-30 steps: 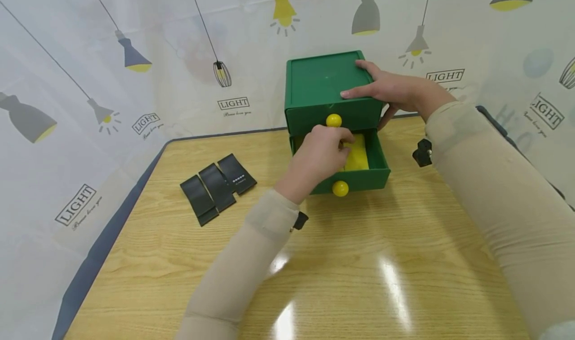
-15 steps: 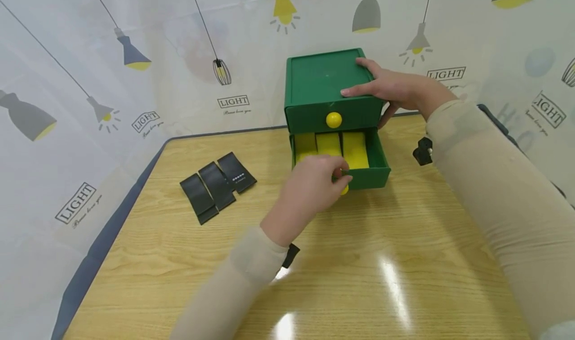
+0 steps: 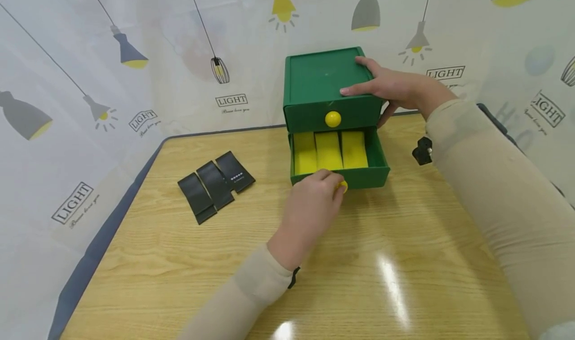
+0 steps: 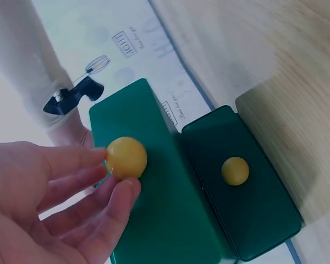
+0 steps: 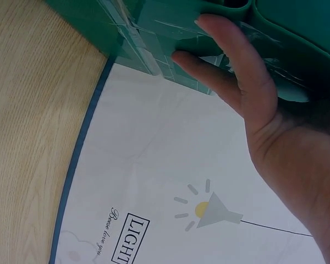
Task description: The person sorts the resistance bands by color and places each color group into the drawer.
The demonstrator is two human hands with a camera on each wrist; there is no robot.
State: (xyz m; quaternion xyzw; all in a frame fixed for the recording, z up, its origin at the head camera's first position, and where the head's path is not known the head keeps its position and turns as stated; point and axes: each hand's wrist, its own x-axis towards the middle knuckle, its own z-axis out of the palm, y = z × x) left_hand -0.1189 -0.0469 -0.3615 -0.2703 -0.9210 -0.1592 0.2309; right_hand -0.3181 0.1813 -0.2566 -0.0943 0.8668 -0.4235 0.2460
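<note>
A green two-drawer box (image 3: 325, 78) stands at the back of the table. Its lower drawer (image 3: 377, 175) is pulled out and holds three flat yellow pieces (image 3: 355, 150) side by side. At the drawer's front, my left hand (image 3: 310, 205) pinches the round yellow knob (image 4: 126, 158) between thumb and fingers, as the left wrist view shows. The upper drawer is closed, with its own yellow knob (image 3: 333, 119) in front. My right hand (image 3: 391, 88) rests on the box's right top edge with fingers spread, some on the lid and some down the side.
To the left on the wooden table (image 3: 179, 270) lies a flat black piece with three flaps (image 3: 217, 185). A lamp-patterned cloth (image 3: 251, 40) hangs behind the box. A small black device (image 3: 422, 151) sits at my right wrist.
My left hand has left the inside of the lower drawer, moved down toward me and taken hold of its knob. All three yellow pieces now show. The right hand stays in place.
</note>
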